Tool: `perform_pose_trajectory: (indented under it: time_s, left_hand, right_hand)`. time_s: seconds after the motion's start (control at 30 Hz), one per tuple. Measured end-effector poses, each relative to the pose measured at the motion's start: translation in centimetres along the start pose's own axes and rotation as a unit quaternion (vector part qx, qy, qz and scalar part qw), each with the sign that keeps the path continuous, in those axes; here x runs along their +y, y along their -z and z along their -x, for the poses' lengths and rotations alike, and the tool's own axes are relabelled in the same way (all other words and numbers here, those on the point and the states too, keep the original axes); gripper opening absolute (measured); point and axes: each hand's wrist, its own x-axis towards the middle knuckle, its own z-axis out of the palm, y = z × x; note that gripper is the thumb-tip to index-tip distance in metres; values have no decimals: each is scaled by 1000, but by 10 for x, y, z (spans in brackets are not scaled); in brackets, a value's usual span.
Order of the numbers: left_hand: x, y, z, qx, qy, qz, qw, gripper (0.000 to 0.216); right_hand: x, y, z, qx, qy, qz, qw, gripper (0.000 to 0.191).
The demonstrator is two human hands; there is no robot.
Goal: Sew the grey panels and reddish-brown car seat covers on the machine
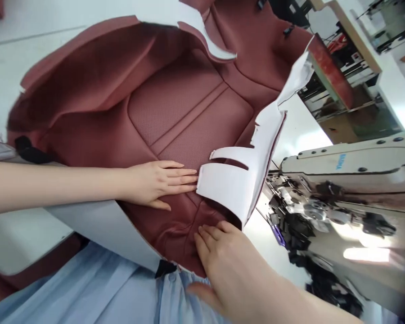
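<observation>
A dark red leather seat cover [189, 117] with perforated middle panels lies spread out in front of me, its white backing turned up along several edges. My left hand [164, 182] rests flat on it, fingers stretched out, their tips by a white-backed flap [226, 180]. Nearer to me, my right hand [222, 256] lies on the creased lower part of the cover. Its fingers are slightly bent on the leather, and the thumb stands apart over the near edge. Neither hand shows anything gripped.
A sewing machine [351, 157] stands to the right. Beside it lie black scraps [297, 229] and a purple-handled tool [277, 235]. The white table [54, 27] extends at the upper left. A red piece [334, 72] and other equipment are at the upper right.
</observation>
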Motion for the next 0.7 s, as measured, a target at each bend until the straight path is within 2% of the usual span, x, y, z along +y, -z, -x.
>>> perform_pose_trajectory:
  time_s: [0.07, 0.13, 0.2, 0.3, 0.4, 0.47, 0.57, 0.63, 0.7]
  left_hand:
    - [2, 1, -1, -2, 1, 1, 1000, 65]
    - [4, 2, -2, 0, -4, 4, 1000, 58]
    - [7, 3, -2, -7, -38, 24, 999, 51]
    - [10, 6, -4, -55, -98, 86, 990, 52]
    - [11, 7, -6, -95, -93, 119, 984, 50]
    - [12, 6, -7, -90, -89, 115, 985, 48]
    - [16, 1, -12, -73, -95, 100, 988, 45]
    - [18, 3, -15, -75, -91, 91, 989, 43]
    - [15, 19, -13, -69, -80, 71, 992, 41]
  right_hand:
    - [1, -4, -2, -2, 17, 28, 999, 55]
    - [3, -6, -4, -13, 25, 38, 999, 53]
    - [3, -6, -6, -28, 21, 35, 999, 52]
    - [4, -6, -6, -43, 16, 27, 999, 50]
    - [4, -7, -6, -42, 15, 24, 999, 48]
    - [5, -10, -6, -28, 16, 25, 999, 46]
    - [5, -11, -3, 44, 23, 36, 998, 35]
    - [4, -9, 6, 144, 26, 41, 988, 26]
    - [1, -7, 23, 264, 20, 29, 964, 25]
